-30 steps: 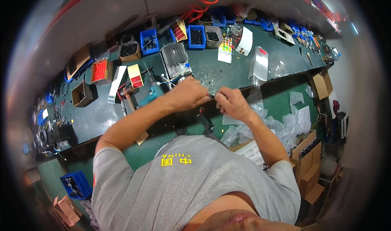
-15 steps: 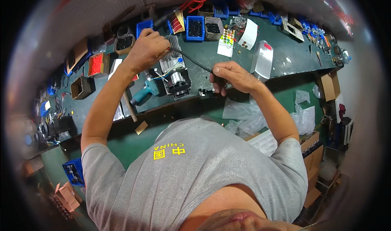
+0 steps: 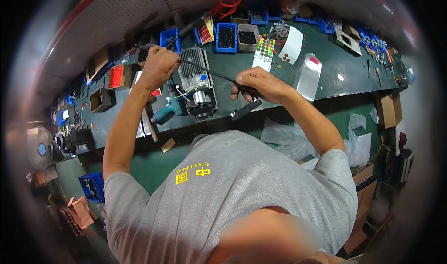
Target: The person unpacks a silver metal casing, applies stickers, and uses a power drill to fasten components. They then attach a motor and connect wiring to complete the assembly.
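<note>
My left hand [image 3: 160, 67] is closed on one end of a black cable [image 3: 205, 69], left of the finned metal motor [image 3: 197, 62]. The cable runs across above the motor to my right hand [image 3: 261, 84], whose fingers are wrapped round it. Below the right hand hangs a black block-shaped part [image 3: 247, 109], probably the cable's plug, near the bench's front edge. Coloured wires and a blue connector [image 3: 203, 77] lie over the motor's open middle. Beside the motor on the left lies a teal power drill [image 3: 165, 113].
Blue bins [image 3: 226, 37] and boxes of small parts line the back of the green bench [image 3: 337, 75]. A silver metal cover [image 3: 308, 76] stands right of my right hand. A red box [image 3: 119, 77] is at the left. Plastic bags [image 3: 288, 139] lie below the bench edge.
My left hand has moved left, away from the motor, drawing the cable across it. The black part under my right hand shows more fully. The whole view has shifted slightly.
</note>
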The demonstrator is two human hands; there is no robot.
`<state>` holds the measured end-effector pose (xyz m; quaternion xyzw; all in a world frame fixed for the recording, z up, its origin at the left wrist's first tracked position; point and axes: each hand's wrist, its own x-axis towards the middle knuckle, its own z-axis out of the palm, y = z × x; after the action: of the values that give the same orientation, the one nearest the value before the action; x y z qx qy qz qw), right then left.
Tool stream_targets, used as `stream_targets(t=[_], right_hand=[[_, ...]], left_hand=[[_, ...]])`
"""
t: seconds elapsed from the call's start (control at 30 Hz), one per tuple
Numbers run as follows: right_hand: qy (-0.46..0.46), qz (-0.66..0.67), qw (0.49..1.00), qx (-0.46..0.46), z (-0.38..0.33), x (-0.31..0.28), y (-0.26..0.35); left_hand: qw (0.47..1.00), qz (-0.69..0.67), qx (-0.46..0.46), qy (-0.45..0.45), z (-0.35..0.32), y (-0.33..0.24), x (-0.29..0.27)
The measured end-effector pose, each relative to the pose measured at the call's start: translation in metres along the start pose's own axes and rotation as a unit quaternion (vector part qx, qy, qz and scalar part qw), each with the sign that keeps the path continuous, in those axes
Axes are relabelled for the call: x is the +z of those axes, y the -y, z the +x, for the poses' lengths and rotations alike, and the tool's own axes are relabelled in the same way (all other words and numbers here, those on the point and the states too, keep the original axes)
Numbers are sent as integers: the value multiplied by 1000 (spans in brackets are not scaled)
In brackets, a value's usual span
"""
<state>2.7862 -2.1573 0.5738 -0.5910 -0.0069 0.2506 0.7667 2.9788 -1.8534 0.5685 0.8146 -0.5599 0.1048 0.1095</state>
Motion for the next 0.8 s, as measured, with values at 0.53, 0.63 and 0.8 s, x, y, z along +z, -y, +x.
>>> stream_targets(t=[0.53, 0.63, 0.8], right_hand=[[-170, 427, 887, 42, 91, 75, -87], [-202, 466, 860, 51, 103, 99, -94], [-281, 84, 956, 12, 97, 103, -103]], left_hand=[[950, -284, -109, -75, -75, -106, 28], [916, -358, -161, -83, -98, -107, 42], [856, -447, -253, -55, -126, -112, 37]])
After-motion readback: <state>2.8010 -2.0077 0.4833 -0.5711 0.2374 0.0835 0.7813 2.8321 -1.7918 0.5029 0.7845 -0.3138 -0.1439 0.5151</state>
